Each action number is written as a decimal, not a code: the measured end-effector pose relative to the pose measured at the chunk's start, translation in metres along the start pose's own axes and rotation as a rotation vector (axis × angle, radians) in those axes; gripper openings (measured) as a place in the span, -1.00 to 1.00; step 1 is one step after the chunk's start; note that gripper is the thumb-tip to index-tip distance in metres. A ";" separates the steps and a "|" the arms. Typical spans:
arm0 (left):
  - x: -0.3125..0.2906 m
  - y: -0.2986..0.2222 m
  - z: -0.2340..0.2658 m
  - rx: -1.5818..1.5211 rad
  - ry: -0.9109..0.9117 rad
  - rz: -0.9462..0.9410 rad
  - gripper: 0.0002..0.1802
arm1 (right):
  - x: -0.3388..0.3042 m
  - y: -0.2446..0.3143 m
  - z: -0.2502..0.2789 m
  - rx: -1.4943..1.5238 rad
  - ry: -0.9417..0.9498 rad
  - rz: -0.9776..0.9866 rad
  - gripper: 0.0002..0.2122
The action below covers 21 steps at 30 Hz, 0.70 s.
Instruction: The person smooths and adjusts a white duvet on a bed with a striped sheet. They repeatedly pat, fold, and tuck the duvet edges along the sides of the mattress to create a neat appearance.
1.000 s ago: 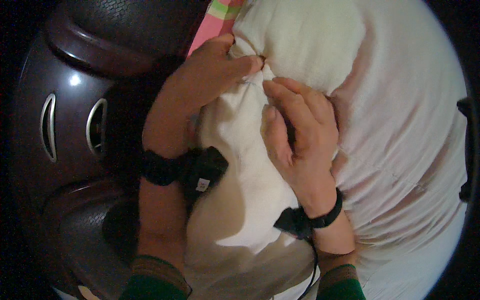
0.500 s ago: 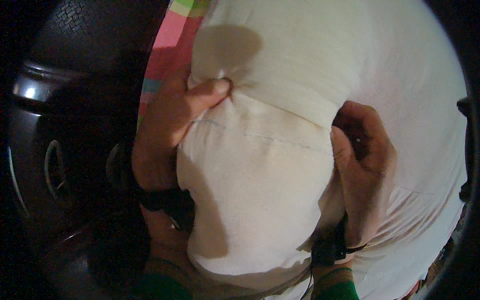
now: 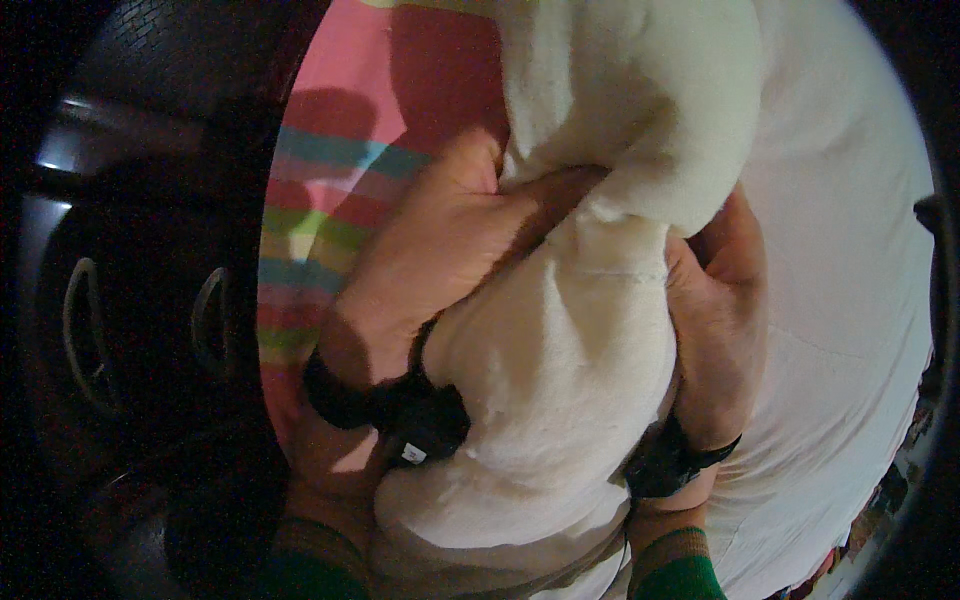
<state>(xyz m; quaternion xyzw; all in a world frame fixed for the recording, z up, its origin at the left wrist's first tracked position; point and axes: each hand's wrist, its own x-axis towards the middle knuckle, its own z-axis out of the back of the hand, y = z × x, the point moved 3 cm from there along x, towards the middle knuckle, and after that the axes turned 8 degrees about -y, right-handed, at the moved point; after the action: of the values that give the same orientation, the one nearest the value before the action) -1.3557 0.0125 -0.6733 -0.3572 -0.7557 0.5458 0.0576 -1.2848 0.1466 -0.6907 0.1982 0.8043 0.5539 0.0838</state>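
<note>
A plump cream pillow (image 3: 560,370) with a stitched seam across it lies lengthwise in front of me. Both of my hands grip its middle, pinching it into a narrow waist with folds. On its left side my left hand (image 3: 440,250) wraps over it, the thumb pressed into the cloth and the other fingers hidden behind it. At the right edge my right hand (image 3: 720,310) is closed around the pillow, its fingertips tucked out of sight. Above the squeeze, the far part of the pillow bulges and bends over.
Striped pink, green and blue cloth (image 3: 330,200) spreads under the left side. A large white cloth-covered form (image 3: 840,270) fills the right. Dark glossy furniture with curved handles (image 3: 90,330) stands at far left. Black straps with small devices (image 3: 425,425) circle my wrists.
My left hand has moved right and inward, pressing the pillow narrower at its middle. The pillow's far part has shifted right and folded, exposing more striped cloth. My right hand has moved slightly inward.
</note>
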 end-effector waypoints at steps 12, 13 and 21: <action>-0.077 0.015 0.034 0.386 -0.443 -0.644 -0.57 | -0.084 0.015 -0.007 -0.271 -0.383 -0.033 -0.80; -0.077 0.016 0.038 0.357 -0.390 -0.731 -0.56 | -0.092 0.017 -0.004 -0.354 -0.399 0.030 -0.83; -0.074 0.061 0.036 1.059 -0.749 -0.477 -0.50 | -0.102 -0.012 0.039 -0.578 -0.092 -0.128 -0.85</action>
<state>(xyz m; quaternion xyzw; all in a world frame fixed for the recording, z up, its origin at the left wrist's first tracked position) -1.2892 -0.0506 -0.7181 0.1073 -0.4144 0.9004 0.0778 -1.1811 0.1342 -0.7246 0.1398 0.6197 0.7439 0.2077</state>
